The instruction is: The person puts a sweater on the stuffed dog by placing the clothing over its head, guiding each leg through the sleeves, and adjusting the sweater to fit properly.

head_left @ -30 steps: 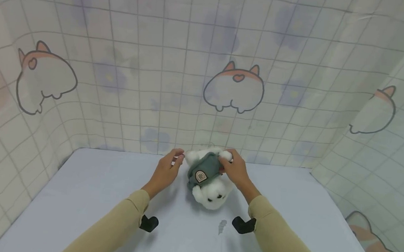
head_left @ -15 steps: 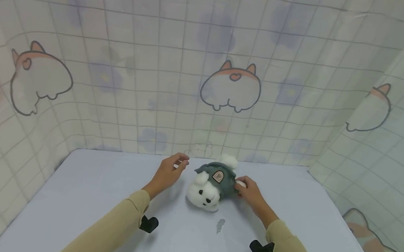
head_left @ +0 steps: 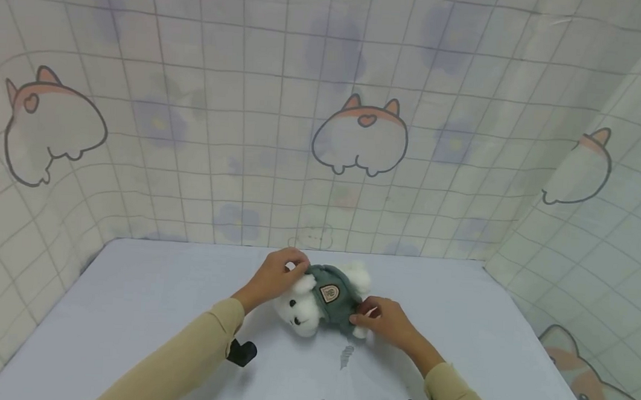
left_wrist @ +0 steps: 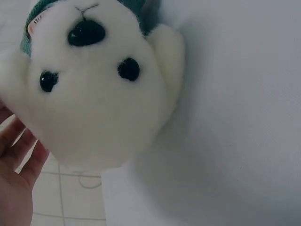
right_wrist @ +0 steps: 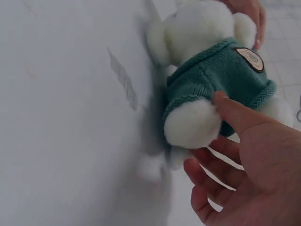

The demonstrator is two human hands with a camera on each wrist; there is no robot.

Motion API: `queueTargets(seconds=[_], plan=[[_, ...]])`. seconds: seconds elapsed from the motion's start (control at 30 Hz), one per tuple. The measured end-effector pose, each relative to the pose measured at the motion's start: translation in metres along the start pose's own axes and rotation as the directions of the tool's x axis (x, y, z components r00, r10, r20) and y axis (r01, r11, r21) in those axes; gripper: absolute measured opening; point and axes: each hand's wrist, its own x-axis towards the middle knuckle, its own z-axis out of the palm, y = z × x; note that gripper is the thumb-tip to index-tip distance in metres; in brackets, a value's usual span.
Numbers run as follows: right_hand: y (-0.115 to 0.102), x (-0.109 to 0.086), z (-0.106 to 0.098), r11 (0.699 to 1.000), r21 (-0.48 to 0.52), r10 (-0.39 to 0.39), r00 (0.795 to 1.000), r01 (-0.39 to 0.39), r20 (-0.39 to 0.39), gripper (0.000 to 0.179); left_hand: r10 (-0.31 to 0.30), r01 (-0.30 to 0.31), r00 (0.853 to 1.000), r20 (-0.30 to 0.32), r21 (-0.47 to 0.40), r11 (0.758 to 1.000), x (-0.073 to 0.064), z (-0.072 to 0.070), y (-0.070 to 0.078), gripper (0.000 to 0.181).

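Note:
A white plush dog [head_left: 333, 308] in a green knitted sweater lies tilted on the white table, head toward the left. Its face [left_wrist: 96, 89] fills the left wrist view, with black eyes and a black nose. My left hand [head_left: 274, 276] holds it at the ear, thumb and index finger brought together there; some fingertips are hidden behind the ear. My right hand [head_left: 392, 321] grips the other end: in the right wrist view the thumb lies on the sweater's hem and the fingers curl beneath a white paw [right_wrist: 193, 123]. A light patch [right_wrist: 250, 60] shows on the sweater.
The white tabletop [head_left: 173, 313] has two grey torn-looking marks [head_left: 347, 356] near its front. A gridded curtain [head_left: 266, 191] with cartoon corgis stands behind and on both sides. Black camera mounts [head_left: 242, 353] sit at both wrists.
The dog has turned so its head swings from the front to the left. My right hand has moved right and nearer with it. My left hand, earlier apart, now meets its ear.

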Motion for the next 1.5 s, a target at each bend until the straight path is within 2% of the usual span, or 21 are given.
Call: queueTargets(seconds=[0.13,0.23,0.3,0.43,0.6,0.73,1.0,1.17,1.3,1.5], plan=[[-0.012,0.003,-0.014,1.000,0.003,0.023,0.994,-0.023,-0.103,0.032,0.029,-0.030,0.998,0.053,0.012,0.999,0.005,-0.004,0.001,0.019],[-0.020,0.007,-0.023,1.000,0.009,0.002,0.986,-0.001,-0.168,0.038,-0.015,0.017,0.992,0.127,-0.012,1.000,0.010,-0.008,0.003,0.021],[-0.025,0.011,-0.027,1.000,0.003,-0.021,0.980,0.022,-0.195,0.039,-0.053,0.059,0.982,0.182,-0.023,0.998,0.014,-0.010,0.004,0.024],[-0.030,0.016,-0.031,0.999,-0.008,-0.046,0.975,0.045,-0.217,0.036,-0.089,0.099,0.955,0.282,-0.019,0.995,0.021,-0.011,0.003,0.030],[-0.031,0.020,-0.030,0.999,-0.025,-0.039,0.975,0.034,-0.219,0.028,-0.113,0.126,0.930,0.349,-0.015,0.992,0.026,-0.009,0.001,0.030],[-0.028,0.023,-0.026,0.999,-0.034,-0.025,0.979,0.019,-0.203,0.023,-0.115,0.130,0.928,0.356,-0.020,0.991,0.028,-0.003,0.001,0.025],[-0.024,0.027,-0.022,0.999,0.019,-0.038,0.986,0.041,-0.161,0.013,-0.106,0.130,0.942,0.317,-0.053,0.990,0.027,0.010,0.001,0.024],[-0.025,0.030,-0.020,0.995,0.094,0.049,0.992,-0.039,-0.112,0.013,-0.099,0.122,0.948,0.301,-0.056,0.991,0.027,0.014,0.002,0.030],[-0.027,0.033,-0.017,0.986,0.143,0.105,0.990,-0.092,-0.092,0.011,-0.050,0.072,0.952,0.302,-0.062,0.995,0.028,0.019,0.005,0.033],[-0.033,0.037,-0.012,0.975,0.199,0.125,0.987,-0.103,-0.104,0.010,-0.016,0.043,0.943,0.334,-0.073,0.996,0.030,0.025,0.014,0.034]])
